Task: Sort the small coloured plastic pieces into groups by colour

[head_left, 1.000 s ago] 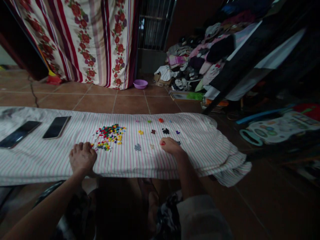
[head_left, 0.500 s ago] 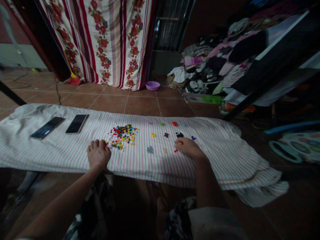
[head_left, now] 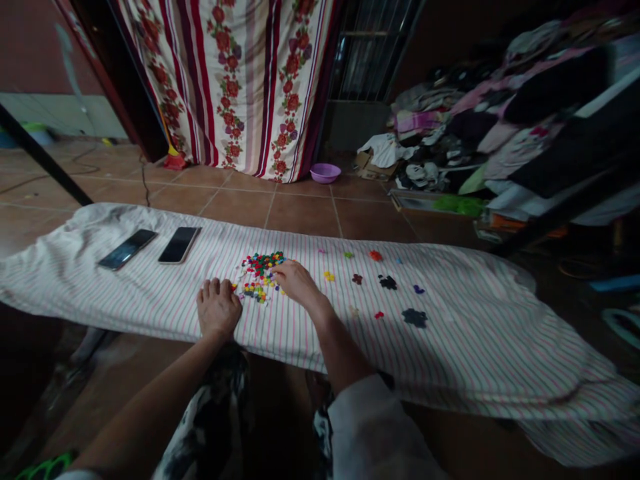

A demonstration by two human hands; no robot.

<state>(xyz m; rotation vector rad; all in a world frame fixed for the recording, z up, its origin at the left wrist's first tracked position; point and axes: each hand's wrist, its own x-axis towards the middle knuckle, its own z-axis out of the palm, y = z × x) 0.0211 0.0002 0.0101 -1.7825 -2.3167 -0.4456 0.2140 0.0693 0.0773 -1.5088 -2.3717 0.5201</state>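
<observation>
A mixed pile of tiny coloured pieces, maybe beads (head_left: 260,265), lies on the striped cloth. My right hand (head_left: 299,283) is at the pile's right edge, thumb and fingers closed together; what they pinch is too small to make out. On the pile's near left side my left hand (head_left: 219,310) rests on the cloth, fingers loosely bent and apart. Small single-colour groups sit to the right: yellow pieces (head_left: 329,276), brown pieces (head_left: 357,279), black pieces (head_left: 387,283), orange pieces (head_left: 375,255), purple pieces (head_left: 419,289), red pieces (head_left: 379,315) and dark grey pieces (head_left: 415,317).
Two phones (head_left: 179,245) lie on the cloth to the left. Beyond the cloth-covered surface (head_left: 465,333) are a purple basin (head_left: 325,173) on the tiled floor, a floral curtain (head_left: 250,87) and a heap of clothes (head_left: 460,127). Dark slanted poles stand at both sides.
My right hand has moved left from the red and black groups to the mixed pile, uncovering the dark grey group. The left hand stays beside the pile. The view has shifted.
</observation>
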